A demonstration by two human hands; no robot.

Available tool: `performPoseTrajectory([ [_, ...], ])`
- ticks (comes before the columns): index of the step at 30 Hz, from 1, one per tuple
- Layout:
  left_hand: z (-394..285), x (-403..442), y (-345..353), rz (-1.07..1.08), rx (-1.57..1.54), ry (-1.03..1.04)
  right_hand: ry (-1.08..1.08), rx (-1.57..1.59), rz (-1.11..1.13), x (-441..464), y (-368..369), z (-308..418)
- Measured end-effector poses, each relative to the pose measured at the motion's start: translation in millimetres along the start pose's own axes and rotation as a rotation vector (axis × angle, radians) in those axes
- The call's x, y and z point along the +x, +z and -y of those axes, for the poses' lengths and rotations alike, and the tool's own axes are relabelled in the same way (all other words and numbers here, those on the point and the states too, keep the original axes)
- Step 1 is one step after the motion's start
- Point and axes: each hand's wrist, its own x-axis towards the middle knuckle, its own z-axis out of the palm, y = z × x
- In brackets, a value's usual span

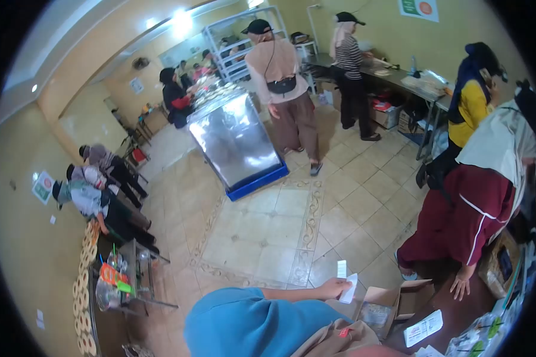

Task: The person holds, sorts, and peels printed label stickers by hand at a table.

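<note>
My left hand (333, 288) reaches across the lower middle of the view, its fingers closed on a folded white paper strip (349, 288). One end of the strip sticks up above the fingers. Blue cloth (250, 321) and brown cloth on my own body fill the bottom edge. My right hand is out of view; only a bit of skin, perhaps my right arm, shows at the bottom. Just right of the left hand stands an open cardboard box (393, 303) with clear plastic in it. A white printed sheet (423, 328) lies on the dark table (446, 306).
A person in maroon trousers (452, 208) leans at the right, one hand (460, 284) on the table. Clear plastic packs (479, 339) lie at the lower right. A shiny metal cabinet (238, 137) on a blue base stands mid-room. Several other people work around the walls.
</note>
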Motion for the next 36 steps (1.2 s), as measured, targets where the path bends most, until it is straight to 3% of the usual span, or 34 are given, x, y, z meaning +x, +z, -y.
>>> performPoseTrajectory([
  [5, 28, -22, -5, -0.024, -0.113, 0.028, -0.215, 0.006, 0.057, -10, -5, -9],
  [10, 10, -58, -15, 0.043, -0.031, 0.024, -0.370, 0.063, 0.134, -22, -12, -7],
  [11, 11, -64, -22, 0.040, -0.027, 0.014, -0.363, 0.064, 0.143, -29, -13, -4],
  [13, 5, -71, -29, 0.087, -0.102, 0.036, -0.047, -0.152, 0.319, -23, -26, 8],
  [20, 16, -66, -56, -0.103, -0.251, 0.088, -0.111, -0.200, 0.280, 38, -43, -6],
  [24, -1, -62, -48, -0.109, -0.147, 0.080, -0.106, -0.152, 0.297, 40, -7, -17],
  [29, -16, -42, -26, -0.014, -0.237, 0.118, -0.087, -0.118, 0.314, 23, 4, -51],
  [31, -16, -38, -18, 0.033, -0.195, 0.081, -0.063, -0.074, 0.327, 8, -17, -21],
  [33, -18, -34, -8, 0.088, -0.154, 0.079, -0.110, -0.104, 0.192, 6, -19, -3],
  [35, -23, -35, 2, 0.152, -0.239, -0.007, -0.332, -0.028, -0.253, 19, -10, 10],
  [36, -26, -36, 7, 0.164, -0.227, -0.016, -0.406, 0.138, -0.332, -10, -46, 91],
])
